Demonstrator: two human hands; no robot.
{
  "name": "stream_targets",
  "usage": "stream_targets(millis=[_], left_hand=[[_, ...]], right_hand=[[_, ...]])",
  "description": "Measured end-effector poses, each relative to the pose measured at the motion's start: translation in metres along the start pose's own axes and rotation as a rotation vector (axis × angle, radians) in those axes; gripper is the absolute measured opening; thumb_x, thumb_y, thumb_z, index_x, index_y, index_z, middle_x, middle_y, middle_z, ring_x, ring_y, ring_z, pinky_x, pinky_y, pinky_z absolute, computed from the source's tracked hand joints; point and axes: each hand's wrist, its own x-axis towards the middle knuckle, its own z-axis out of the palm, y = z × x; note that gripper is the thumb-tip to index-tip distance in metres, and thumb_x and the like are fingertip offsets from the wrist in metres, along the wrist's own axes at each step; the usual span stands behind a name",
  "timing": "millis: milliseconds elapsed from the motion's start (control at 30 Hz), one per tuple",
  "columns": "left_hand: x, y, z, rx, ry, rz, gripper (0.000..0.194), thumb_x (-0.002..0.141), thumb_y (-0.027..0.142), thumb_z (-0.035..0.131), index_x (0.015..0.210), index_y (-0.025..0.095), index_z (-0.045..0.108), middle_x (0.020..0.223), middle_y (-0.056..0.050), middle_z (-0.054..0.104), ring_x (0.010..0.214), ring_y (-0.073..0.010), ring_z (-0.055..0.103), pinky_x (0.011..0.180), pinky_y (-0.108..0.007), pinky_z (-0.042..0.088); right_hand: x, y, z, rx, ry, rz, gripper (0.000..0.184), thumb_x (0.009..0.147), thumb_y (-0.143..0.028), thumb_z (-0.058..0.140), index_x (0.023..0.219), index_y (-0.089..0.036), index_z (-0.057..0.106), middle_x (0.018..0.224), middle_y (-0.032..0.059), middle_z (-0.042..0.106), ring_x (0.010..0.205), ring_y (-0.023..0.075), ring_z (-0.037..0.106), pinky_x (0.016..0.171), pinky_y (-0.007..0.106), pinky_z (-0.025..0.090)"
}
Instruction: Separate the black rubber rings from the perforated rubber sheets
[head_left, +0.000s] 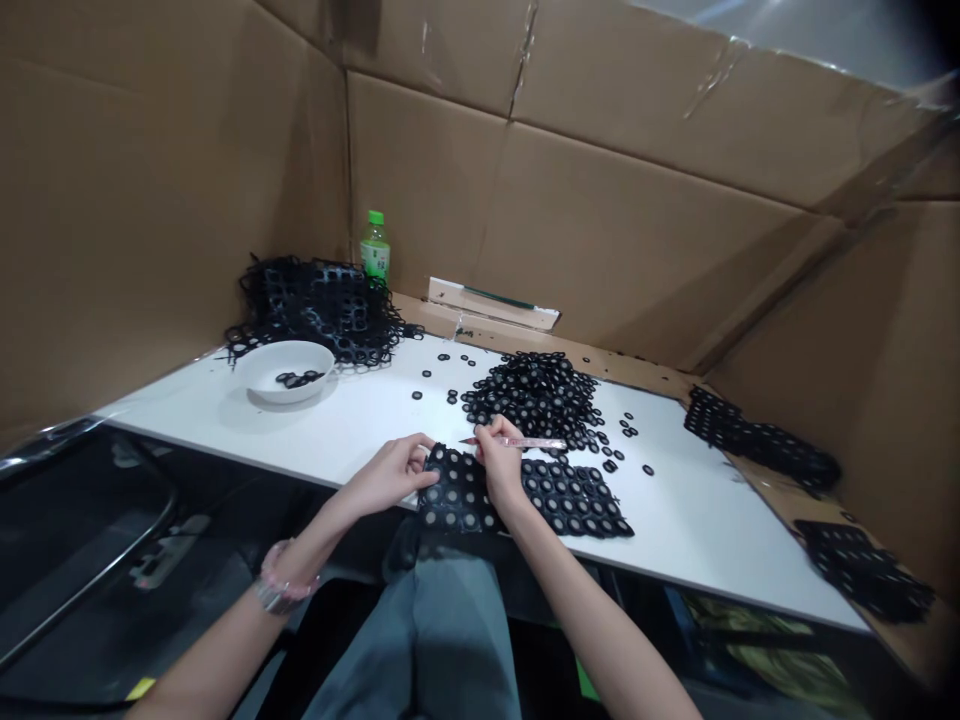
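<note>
My left hand pinches the near edge of a black perforated sheet of rubber-like rings, which lies flat on the white table. My right hand grips a slim pink pen-shaped tool above the same sheet, its pointed tip aimed left. Just beyond the hands sits a heap of loose black rings, with scattered single rings around it. A white bowl holds a few rings.
Black ring-mesh scraps pile up at the back left, next to a green-capped plastic bottle. Further black sheets lie along the right edge. Cardboard walls surround the table. My grey-trousered lap sits below its near edge.
</note>
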Motion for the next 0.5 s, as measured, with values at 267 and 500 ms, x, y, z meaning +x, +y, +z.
stream_targets(millis=[267, 500], left_hand=[[0.001, 0.004, 0.005, 0.037, 0.11, 0.01, 0.026, 0.072, 0.025, 0.056, 0.095, 0.015, 0.051, 0.054, 0.007, 0.045, 0.05, -0.0091, 0.038, 0.049, -0.019, 0.029], [-0.001, -0.001, 0.006, -0.111, 0.099, 0.022, 0.028, 0.074, 0.024, 0.055, 0.096, 0.02, 0.037, 0.054, 0.01, 0.041, 0.046, -0.0068, 0.034, 0.046, -0.017, 0.025]], right_hand=[[-0.02, -0.006, -0.004, -0.052, -0.132, 0.027, 0.026, 0.064, -0.021, 0.057, 0.05, -0.022, 0.035, 0.037, -0.0082, 0.044, 0.035, 0.0084, 0.041, 0.038, 0.019, 0.028], [-0.022, -0.006, -0.003, -0.128, -0.175, -0.01, 0.022, 0.063, -0.018, 0.054, 0.05, -0.022, 0.038, 0.038, -0.0073, 0.047, 0.036, 0.0103, 0.044, 0.039, 0.021, 0.031]])
